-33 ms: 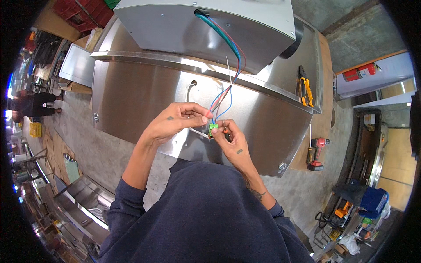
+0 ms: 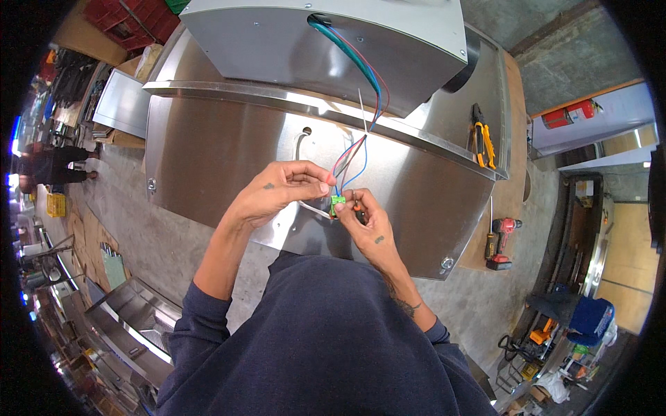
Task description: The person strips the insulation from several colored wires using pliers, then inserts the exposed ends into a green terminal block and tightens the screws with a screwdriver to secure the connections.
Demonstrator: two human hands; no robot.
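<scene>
My right hand pinches a small green terminal block between thumb and fingers. A small orange-and-black piece, perhaps part of a tool, shows between its fingers. Blue and red wires run down into the block from a bundle bound with a white cable tie. Just left of the block, my left hand is closed in a pinch at a wire; its fingertips hide the exact grip. The bundle comes out of a hole in a grey metal box, partly in a green sleeve.
A white cable rises from a hole in the stainless steel panel beneath my hands. Orange-handled pliers lie on the steel ledge at right. A red cordless drill and a screwdriver rest on a board below them.
</scene>
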